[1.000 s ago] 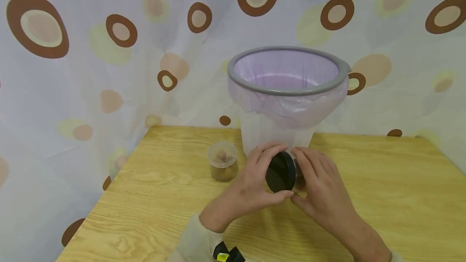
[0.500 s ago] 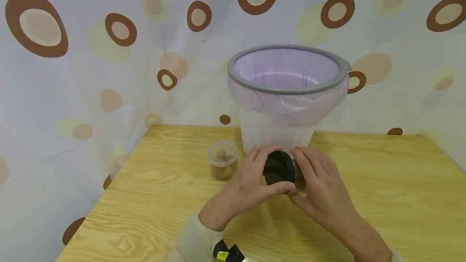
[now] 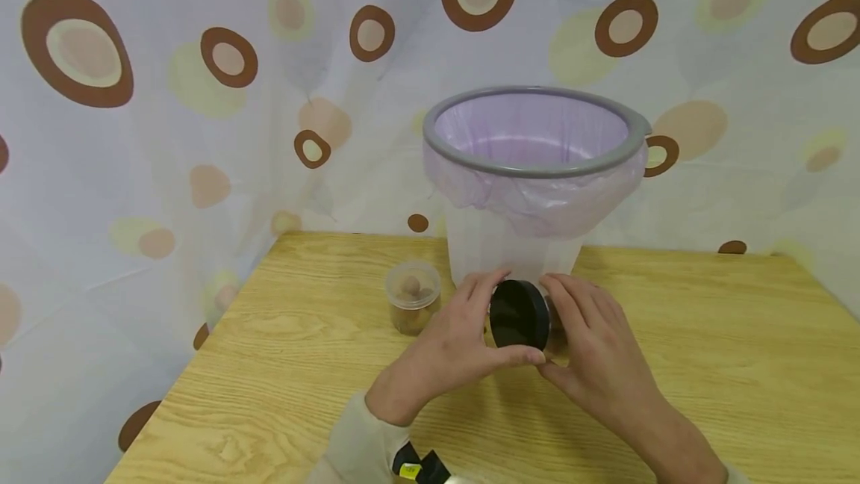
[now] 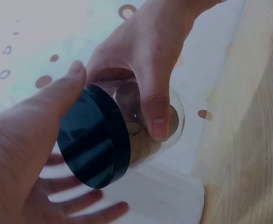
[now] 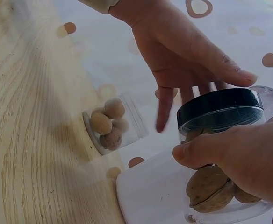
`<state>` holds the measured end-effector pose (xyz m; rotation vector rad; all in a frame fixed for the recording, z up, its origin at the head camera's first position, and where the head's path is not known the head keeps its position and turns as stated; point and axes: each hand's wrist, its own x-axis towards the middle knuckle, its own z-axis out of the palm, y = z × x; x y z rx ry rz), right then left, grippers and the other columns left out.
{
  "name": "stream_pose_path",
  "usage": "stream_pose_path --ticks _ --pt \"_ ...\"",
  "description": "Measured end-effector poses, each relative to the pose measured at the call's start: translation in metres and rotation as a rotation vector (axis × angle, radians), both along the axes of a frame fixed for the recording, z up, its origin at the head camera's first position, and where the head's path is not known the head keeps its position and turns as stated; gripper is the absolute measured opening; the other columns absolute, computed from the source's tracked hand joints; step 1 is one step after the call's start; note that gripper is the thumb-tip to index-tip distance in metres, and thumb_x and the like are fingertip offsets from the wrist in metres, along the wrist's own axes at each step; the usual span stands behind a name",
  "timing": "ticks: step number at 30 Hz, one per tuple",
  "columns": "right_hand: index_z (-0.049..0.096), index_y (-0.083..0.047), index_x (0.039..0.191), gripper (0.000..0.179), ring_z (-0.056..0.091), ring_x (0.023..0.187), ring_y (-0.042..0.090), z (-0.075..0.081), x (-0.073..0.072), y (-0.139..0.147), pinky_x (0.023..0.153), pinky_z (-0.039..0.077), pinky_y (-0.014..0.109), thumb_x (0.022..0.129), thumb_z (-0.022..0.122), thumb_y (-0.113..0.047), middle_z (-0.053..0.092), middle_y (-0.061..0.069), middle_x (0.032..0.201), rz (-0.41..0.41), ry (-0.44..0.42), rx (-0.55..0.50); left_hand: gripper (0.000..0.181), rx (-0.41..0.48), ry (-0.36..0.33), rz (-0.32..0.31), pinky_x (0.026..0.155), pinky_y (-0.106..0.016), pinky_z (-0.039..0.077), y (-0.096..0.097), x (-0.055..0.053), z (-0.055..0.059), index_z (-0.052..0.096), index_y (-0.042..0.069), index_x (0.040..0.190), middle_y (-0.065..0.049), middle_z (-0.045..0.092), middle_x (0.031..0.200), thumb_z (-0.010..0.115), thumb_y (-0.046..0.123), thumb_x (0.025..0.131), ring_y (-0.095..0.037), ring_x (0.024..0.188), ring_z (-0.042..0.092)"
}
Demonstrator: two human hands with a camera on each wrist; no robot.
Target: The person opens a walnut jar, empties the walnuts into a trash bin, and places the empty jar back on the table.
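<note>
A clear jar of walnuts (image 5: 210,189) with a black lid (image 3: 516,316) is held on its side above the table. My right hand (image 3: 601,349) grips the jar's body, its thumb lying along the clear wall in the left wrist view. Around the lid is my left hand (image 3: 463,338), its thumb at the lid's edge. The left fingers (image 4: 82,203) are spread and stand off the lid in the left wrist view. To the left, a second clear jar (image 3: 413,301) without a visible lid stands upright on the table, holding several round brown nuts (image 5: 109,122).
Behind the hands stands a white bin (image 3: 513,245) with a grey rim (image 3: 537,170) and a pale purple liner (image 3: 531,129). The wood-grain table (image 3: 289,364) meets a patterned cloth (image 3: 376,110) at the back.
My left thumb has moved across the lid's face and back to its lower edge. The left fingers have shifted away from the lid's top. The right hand keeps its hold on the jar.
</note>
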<state>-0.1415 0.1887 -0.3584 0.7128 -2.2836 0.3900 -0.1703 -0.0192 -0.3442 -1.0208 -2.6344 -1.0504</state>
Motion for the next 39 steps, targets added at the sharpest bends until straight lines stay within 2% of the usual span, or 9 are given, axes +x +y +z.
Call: stream_pose_path --ticks 7,10,15,18,21,25,29,33,39 --pt "0.051 0.004 0.136 0.108 0.052 0.115 0.036 0.001 -0.002 0.003 0.098 0.041 0.053 0.043 0.101 -0.017 0.055 0.019 0.127 0.018 0.016 -0.009 0.108 0.075 0.426 -0.185 0.115 -0.034 0.036 0.005 -0.007 -0.002 0.028 0.013 0.153 -0.013 0.033 0.152 0.089 0.044 0.07 -0.022 0.143 0.034" --pt "0.051 0.005 0.135 0.105 0.052 0.114 0.036 -0.001 -0.001 0.004 0.097 0.042 0.053 0.044 0.099 -0.015 0.055 0.019 0.127 0.024 0.013 -0.009 0.099 0.059 0.479 -0.206 0.114 -0.033 0.036 0.004 -0.008 -0.004 0.032 0.012 0.151 -0.013 0.035 0.151 0.088 0.038 0.073 -0.023 0.141 0.036" --pt "0.051 0.006 0.135 0.102 0.052 0.114 0.037 -0.001 -0.001 0.005 0.097 0.042 0.053 0.045 0.096 -0.009 0.056 0.02 0.127 0.02 0.01 -0.007 0.088 0.052 0.483 -0.193 0.111 -0.03 0.036 0.004 -0.009 -0.005 0.036 0.012 0.149 -0.01 0.041 0.147 0.083 0.034 0.078 -0.019 0.136 0.041" --pt "0.05 0.006 0.136 0.101 0.052 0.115 0.037 0.0 -0.001 0.005 0.098 0.041 0.052 0.047 0.096 -0.01 0.055 0.02 0.127 0.02 0.01 0.0 0.083 0.068 0.434 -0.162 0.11 -0.026 0.039 0.004 -0.008 -0.004 0.039 0.011 0.146 -0.007 0.044 0.144 0.082 0.038 0.08 -0.017 0.133 0.045" --pt "0.05 0.006 0.136 0.099 0.052 0.114 0.037 -0.001 -0.002 0.004 0.099 0.04 0.052 0.05 0.097 -0.015 0.055 0.02 0.126 0.021 0.009 0.011 0.08 0.069 0.305 -0.103 0.105 -0.025 0.045 0.003 -0.004 -0.004 0.039 0.014 0.146 -0.004 0.047 0.141 0.077 0.046 0.083 -0.016 0.128 0.049" --pt "0.051 0.005 0.135 0.097 0.051 0.114 0.036 -0.002 -0.001 0.004 0.098 0.04 0.051 0.052 0.096 -0.017 0.055 0.019 0.126 0.018 0.004 0.02 0.081 0.03 0.07 -0.013 0.101 -0.031 0.049 0.002 0.001 -0.004 0.032 0.025 0.152 0.0 0.046 0.142 0.068 0.057 0.087 -0.015 0.126 0.052" --pt "0.051 0.005 0.135 0.098 0.052 0.114 0.036 -0.003 0.0 0.004 0.098 0.041 0.051 0.051 0.096 -0.017 0.056 0.019 0.127 0.017 -0.006 0.02 0.084 -0.022 -0.029 0.029 0.102 -0.037 0.049 0.001 0.001 -0.003 0.024 0.032 0.155 0.0 0.045 0.144 0.063 0.063 0.087 -0.016 0.127 0.052" --pt "0.05 0.006 0.136 0.103 0.052 0.115 0.037 -0.003 0.0 0.004 0.098 0.04 0.051 0.049 0.098 -0.018 0.055 0.02 0.127 0.026 -0.009 0.013 0.095 -0.043 0.063 0.013 0.1 -0.035 0.05 0.002 -0.001 -0.005 0.024 0.029 0.155 -0.003 0.044 0.143 0.072 0.062 0.081 -0.017 0.125 0.051" --pt "0.051 0.005 0.135 0.106 0.053 0.114 0.036 -0.002 -0.001 0.003 0.098 0.041 0.051 0.044 0.1 -0.018 0.056 0.019 0.126 0.044 0.007 0.002 0.104 0.021 0.396 -0.161 0.115 -0.035 0.036 0.002 -0.009 -0.008 0.031 0.014 0.152 -0.01 0.035 0.154 0.087 0.047 0.07 -0.023 0.142 0.036"
